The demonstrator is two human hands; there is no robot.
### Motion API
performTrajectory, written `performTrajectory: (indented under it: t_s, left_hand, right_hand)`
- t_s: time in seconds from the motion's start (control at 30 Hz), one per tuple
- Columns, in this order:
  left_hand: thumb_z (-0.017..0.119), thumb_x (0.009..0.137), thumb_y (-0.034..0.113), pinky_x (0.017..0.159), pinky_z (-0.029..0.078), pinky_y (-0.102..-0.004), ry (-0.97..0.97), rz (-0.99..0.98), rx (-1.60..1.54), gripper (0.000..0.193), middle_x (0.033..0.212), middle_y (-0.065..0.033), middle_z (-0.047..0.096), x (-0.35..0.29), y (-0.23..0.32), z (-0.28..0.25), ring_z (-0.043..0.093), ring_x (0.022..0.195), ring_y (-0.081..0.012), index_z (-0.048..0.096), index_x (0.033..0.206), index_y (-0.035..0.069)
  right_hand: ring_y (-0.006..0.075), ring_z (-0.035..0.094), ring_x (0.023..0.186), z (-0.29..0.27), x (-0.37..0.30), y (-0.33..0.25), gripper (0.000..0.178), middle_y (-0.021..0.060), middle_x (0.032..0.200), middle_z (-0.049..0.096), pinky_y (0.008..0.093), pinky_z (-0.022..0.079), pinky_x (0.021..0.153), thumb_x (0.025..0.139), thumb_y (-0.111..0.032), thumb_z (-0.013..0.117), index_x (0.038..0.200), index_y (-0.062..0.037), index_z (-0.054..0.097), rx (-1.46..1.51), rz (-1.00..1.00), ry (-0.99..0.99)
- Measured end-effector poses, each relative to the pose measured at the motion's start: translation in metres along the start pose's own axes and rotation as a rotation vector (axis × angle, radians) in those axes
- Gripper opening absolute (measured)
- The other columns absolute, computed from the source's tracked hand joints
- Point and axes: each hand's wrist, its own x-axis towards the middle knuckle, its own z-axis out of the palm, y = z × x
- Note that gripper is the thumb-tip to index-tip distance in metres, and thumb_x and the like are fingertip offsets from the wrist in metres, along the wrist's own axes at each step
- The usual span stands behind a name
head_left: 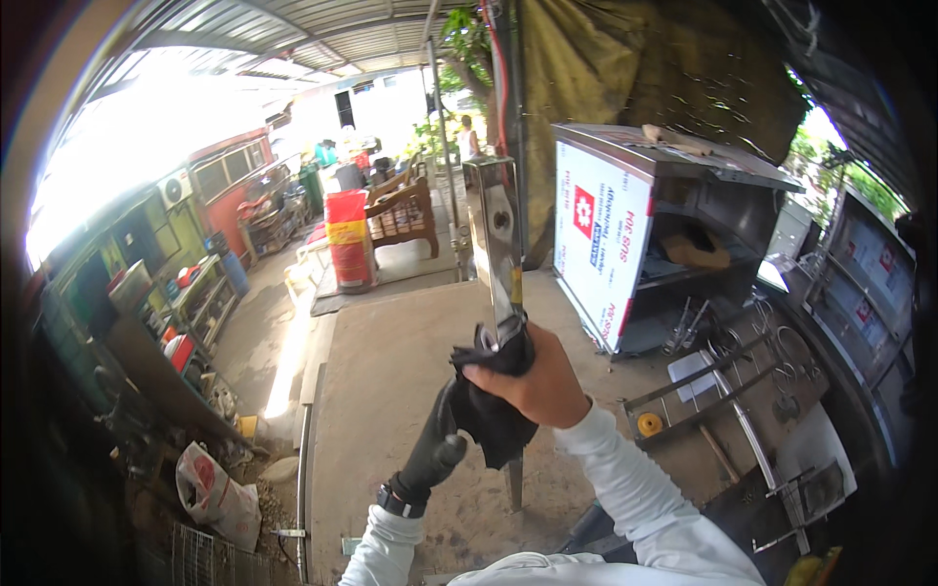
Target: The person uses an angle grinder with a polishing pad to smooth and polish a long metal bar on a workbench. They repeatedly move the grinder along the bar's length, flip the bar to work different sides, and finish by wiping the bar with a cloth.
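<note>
A shiny square metal tube [493, 210] stands upright in front of me, with a round hole near its top. My right hand [543, 383] is closed round a black cloth [496, 422], which wraps the lower part of the tube. Close against the cloth on its left is my left hand [436, 459], in a dark glove with a watch at the wrist. Its fingers are mostly hidden behind the cloth. Below the hanging cloth, a narrow metal piece [514, 483] shows; whether it belongs to the tube I cannot tell.
A broad brown surface [381, 391] spreads below my hands. To the right stands a metal cabinet [601, 234] with white protective film, near a metal frame [723, 391] and loose parts. A red and yellow container [349, 244] and a wooden bench [403, 220] stand ahead. A white sack [217, 493] sits lower left.
</note>
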Motion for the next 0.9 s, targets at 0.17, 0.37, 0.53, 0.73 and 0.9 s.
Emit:
performTrajectory:
  t_s: [0.17,0.37,0.53,0.73,0.9]
  left_hand:
    - [0.091,0.092,0.025,0.120,0.040,-0.0398,-0.064,-0.113,0.029,0.076,0.149,-0.0068,0.060,0.012,-0.015,0.047,0.053,0.140,-0.0197,0.053,0.155,0.004]
    - [0.069,0.108,0.027,0.088,0.054,-0.0348,0.029,-0.079,0.027,0.029,0.103,-0.0024,0.066,0.019,-0.052,0.058,0.064,0.094,-0.0144,0.067,0.116,-0.001]
    - [0.070,0.109,0.035,0.073,0.048,-0.0280,0.028,0.087,-0.041,0.033,0.089,0.0021,0.063,0.035,-0.067,0.066,0.055,0.080,-0.0075,0.067,0.103,0.003]
    - [0.071,0.108,0.042,0.067,0.046,-0.0271,0.169,0.095,-0.043,0.040,0.080,0.0044,0.058,0.034,-0.078,0.076,0.052,0.072,-0.0070,0.062,0.098,0.004]
    - [0.070,0.107,0.040,0.065,0.044,-0.0263,0.214,0.096,0.005,0.038,0.081,0.0035,0.059,0.036,-0.077,0.076,0.051,0.071,-0.0059,0.061,0.096,0.005]
  right_hand:
    - [0.0124,0.070,0.088,-0.020,0.033,-0.049,0.034,0.0047,0.095,0.076,0.0316,0.057,0.084,0.088,-0.018,0.090,0.110,-0.0021,0.071,-0.006,-0.089,0.047]
    - [0.0136,0.071,0.088,-0.019,0.071,-0.100,0.034,0.0040,0.099,0.077,0.0325,0.057,0.082,0.097,-0.030,0.086,0.114,-0.0035,0.073,0.068,-0.229,0.094]
    - [0.0164,0.072,0.106,0.006,0.041,-0.037,0.044,0.0106,0.115,0.078,0.0324,0.055,0.093,0.103,-0.028,0.080,0.130,0.0049,0.069,0.197,-0.330,0.357]
    - [0.0163,0.075,0.101,0.000,0.038,-0.030,0.041,0.0120,0.108,0.080,0.0322,0.056,0.089,0.103,-0.026,0.079,0.128,0.0043,0.068,0.076,-0.292,0.333]
    - [0.0147,0.071,0.090,-0.003,0.064,-0.050,0.034,0.0088,0.102,0.079,0.0310,0.055,0.084,0.106,-0.025,0.075,0.125,0.0034,0.070,0.094,-0.394,0.356]
